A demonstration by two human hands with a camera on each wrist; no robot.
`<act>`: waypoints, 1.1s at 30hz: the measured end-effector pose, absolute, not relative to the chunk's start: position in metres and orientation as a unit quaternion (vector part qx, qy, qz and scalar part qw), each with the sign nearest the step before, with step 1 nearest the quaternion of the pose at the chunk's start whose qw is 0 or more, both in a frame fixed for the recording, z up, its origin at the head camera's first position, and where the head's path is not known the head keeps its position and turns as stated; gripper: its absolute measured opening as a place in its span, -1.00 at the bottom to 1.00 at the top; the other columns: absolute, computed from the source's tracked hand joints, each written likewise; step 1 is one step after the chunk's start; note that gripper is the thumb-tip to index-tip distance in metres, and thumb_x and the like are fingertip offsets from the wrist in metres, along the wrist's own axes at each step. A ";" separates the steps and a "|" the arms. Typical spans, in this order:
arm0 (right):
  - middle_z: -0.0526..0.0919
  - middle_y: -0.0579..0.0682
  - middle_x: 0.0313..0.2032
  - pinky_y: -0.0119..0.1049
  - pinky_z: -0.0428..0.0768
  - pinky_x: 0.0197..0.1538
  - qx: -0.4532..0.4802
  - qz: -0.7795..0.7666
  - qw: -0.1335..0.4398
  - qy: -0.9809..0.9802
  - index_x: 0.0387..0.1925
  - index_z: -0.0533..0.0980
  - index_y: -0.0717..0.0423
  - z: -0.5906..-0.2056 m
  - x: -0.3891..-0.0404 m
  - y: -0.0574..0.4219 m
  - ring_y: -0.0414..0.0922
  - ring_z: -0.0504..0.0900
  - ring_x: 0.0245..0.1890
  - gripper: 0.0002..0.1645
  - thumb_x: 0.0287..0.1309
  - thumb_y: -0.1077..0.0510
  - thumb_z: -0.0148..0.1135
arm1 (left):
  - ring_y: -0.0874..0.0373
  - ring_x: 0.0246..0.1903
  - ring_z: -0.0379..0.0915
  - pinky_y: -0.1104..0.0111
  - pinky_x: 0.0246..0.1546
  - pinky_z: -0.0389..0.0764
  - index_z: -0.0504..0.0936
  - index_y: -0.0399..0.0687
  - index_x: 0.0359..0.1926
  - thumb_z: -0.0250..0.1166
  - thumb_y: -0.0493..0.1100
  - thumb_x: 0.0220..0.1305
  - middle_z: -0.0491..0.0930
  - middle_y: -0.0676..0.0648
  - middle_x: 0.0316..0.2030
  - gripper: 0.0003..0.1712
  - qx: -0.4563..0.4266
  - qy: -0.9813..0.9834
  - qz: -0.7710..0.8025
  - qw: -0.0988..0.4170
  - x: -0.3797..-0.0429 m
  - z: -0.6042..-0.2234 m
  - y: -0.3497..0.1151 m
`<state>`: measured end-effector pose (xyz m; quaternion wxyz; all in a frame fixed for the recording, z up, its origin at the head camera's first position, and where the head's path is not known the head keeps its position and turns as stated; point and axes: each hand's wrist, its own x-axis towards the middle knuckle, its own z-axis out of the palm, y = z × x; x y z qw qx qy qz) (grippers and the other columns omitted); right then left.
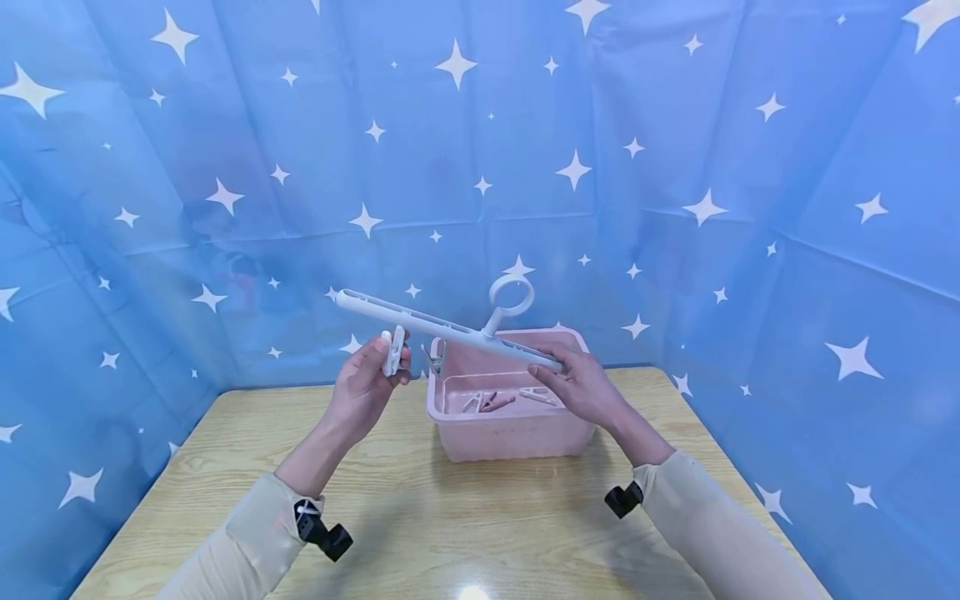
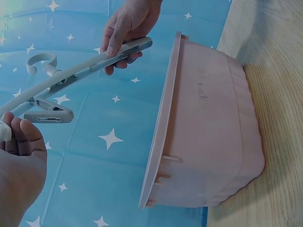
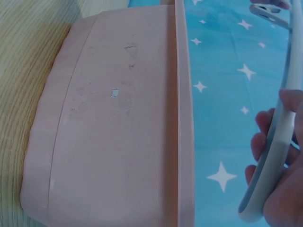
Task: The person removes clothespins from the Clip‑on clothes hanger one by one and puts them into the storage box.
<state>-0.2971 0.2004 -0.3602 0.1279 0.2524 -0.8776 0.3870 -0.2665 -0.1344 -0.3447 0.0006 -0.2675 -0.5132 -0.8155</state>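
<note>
My right hand [image 1: 581,383] grips the lower right end of a white hanger [image 1: 450,332], its thumb on the near side. The hanger tilts up to the left, and its ring-shaped hook [image 1: 512,296] points upward. At the left, a white clip [image 1: 393,352] hangs under the bar, also seen in the left wrist view [image 2: 49,113]. My left hand [image 1: 367,379] pinches at this clip between thumb and curled fingers. A small white piece [image 2: 4,131] shows at the left hand in the left wrist view; its kind is unclear.
Behind and below the hanger, a pink plastic basin [image 1: 517,437] stands on the wooden table [image 1: 420,517]. Inside lie several clips, among them a white clip [image 1: 538,397] and a dark pink clip [image 1: 497,404]. A blue star-patterned curtain [image 1: 480,150] surrounds the table.
</note>
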 end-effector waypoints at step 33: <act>0.54 0.07 0.24 -0.19 0.50 -0.20 0.278 0.379 0.132 -0.873 0.28 0.52 -0.09 -0.358 -0.295 0.199 0.00 0.50 -0.08 -0.52 0.40 -0.07 0.19 | 0.34 -0.17 0.60 0.50 -0.11 0.59 0.54 -0.25 0.18 0.23 -0.20 0.43 0.71 0.25 -0.23 -0.63 -0.174 -0.693 -0.673 0.190 -0.267 -0.345 -0.136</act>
